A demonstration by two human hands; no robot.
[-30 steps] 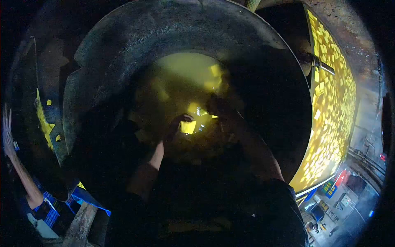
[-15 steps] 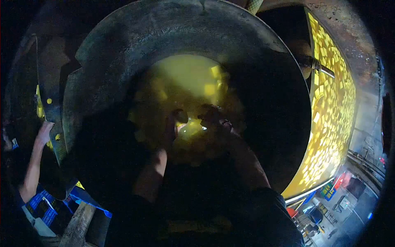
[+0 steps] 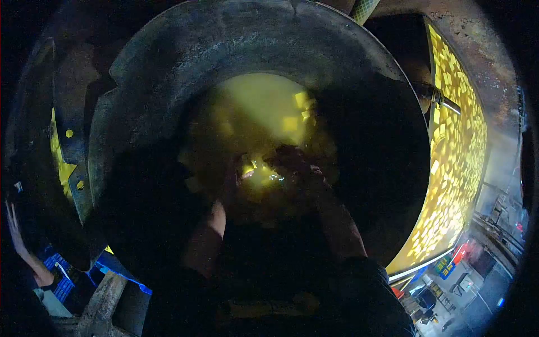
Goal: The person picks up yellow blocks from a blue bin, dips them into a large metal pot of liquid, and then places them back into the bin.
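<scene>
A large dark metal bowl (image 3: 185, 50) fills the middle, with cloudy yellowish liquid (image 3: 258, 92) at its bottom. Pale yellow pieces (image 3: 290, 123) lie in the liquid, mostly at its upper right. Both arms reach down into the bowl. My left hand (image 3: 236, 171) is at the liquid, left of a bright patch with small pieces; its fingers are lost in shadow. My right hand (image 3: 295, 160) is just right of that patch, also dark, with a band at the wrist. What either hand holds, if anything, is hidden.
At the right is a big vat of yellow pieces (image 3: 455, 157), with a metal rod (image 3: 447, 103) by its edge. Another person's hand and forearm (image 3: 25, 247) show at the far left, near a blue crate (image 3: 63, 281). A wooden post (image 3: 104, 306) stands lower left.
The other person's arm has moved left and down, away from the yellow material at the left edge. My hands remain in the bowl, with slight shifts, and the glints between them have changed.
</scene>
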